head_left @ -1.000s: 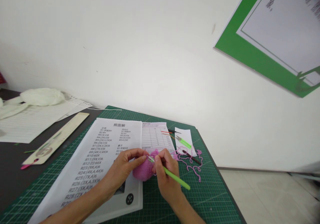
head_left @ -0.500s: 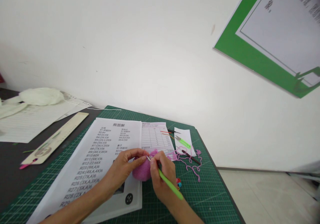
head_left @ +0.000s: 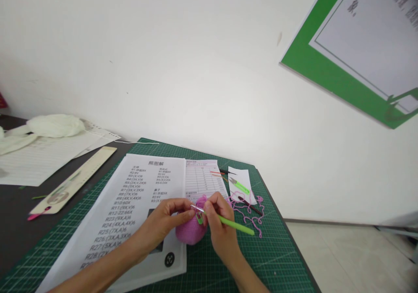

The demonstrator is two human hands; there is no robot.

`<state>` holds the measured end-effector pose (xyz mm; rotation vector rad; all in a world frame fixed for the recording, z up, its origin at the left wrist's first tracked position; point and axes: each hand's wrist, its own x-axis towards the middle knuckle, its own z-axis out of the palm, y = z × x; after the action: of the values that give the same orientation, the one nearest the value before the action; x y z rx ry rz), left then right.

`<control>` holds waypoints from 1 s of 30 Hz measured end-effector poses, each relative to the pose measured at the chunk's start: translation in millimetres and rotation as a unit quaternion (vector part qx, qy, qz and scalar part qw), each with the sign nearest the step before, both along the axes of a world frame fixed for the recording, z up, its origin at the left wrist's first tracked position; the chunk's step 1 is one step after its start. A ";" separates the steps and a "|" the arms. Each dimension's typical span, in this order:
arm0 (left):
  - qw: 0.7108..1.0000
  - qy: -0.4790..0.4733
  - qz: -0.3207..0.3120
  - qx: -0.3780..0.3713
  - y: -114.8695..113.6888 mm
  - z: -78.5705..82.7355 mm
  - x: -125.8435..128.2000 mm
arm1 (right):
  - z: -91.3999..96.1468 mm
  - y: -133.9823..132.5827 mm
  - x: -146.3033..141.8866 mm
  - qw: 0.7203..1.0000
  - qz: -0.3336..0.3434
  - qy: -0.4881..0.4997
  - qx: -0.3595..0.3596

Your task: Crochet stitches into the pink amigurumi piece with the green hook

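Note:
My left hand (head_left: 165,223) pinches the top edge of a small pink crocheted piece (head_left: 191,232), with a green stitch marker (head_left: 199,217) hanging on it. My right hand (head_left: 220,225) is closed round a crochet hook with a green handle (head_left: 237,226), and its metal tip reaches the rim of the pink piece between my two hands. Loose pink yarn (head_left: 250,212) trails from the work to the right across the green cutting mat (head_left: 261,258). A printed pattern sheet (head_left: 130,197) lies under my left forearm.
Green-handled snips (head_left: 239,185) rest on a white paper slip at the mat's far right. A form sheet (head_left: 204,180) lies beside the pattern. On the dark table to the left lie a cream ruler (head_left: 76,180), lined paper (head_left: 42,156) and white stuffing (head_left: 54,125). A white wall stands behind.
My right hand has swung the hook's handle from pointing down-right to nearly level, and the tip has come up to the piece's rim. The green stitch marker now shows.

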<state>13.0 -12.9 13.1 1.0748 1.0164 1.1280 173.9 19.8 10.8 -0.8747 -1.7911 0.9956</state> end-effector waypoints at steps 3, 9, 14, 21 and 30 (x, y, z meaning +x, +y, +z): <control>0.999 -0.020 -0.033 -0.011 -1.8 1.5 0.3 | 6.3 1.4 -0.2 0.999 0.021 0.017 -0.019; 0.997 -0.050 -0.044 -0.037 -4.4 2.2 1.6 | 9.2 2.0 7.0 0.999 0.038 0.001 0.038; 0.997 -0.058 -0.029 -0.047 -4.7 3.6 2.8 | 14.0 5.6 11.7 0.977 0.086 -0.073 0.179; 0.996 -0.062 -0.019 -0.056 -4.0 4.6 4.5 | 6.3 2.8 8.7 0.986 0.080 -0.078 0.121; 0.997 -0.067 0.014 -0.037 -4.8 3.9 4.9 | 3.6 -2.6 2.2 0.999 0.033 -0.026 0.001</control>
<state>17.9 -17.7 17.0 0.9164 0.9617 1.1602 176.1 17.2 14.3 -0.8520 -1.8757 1.0214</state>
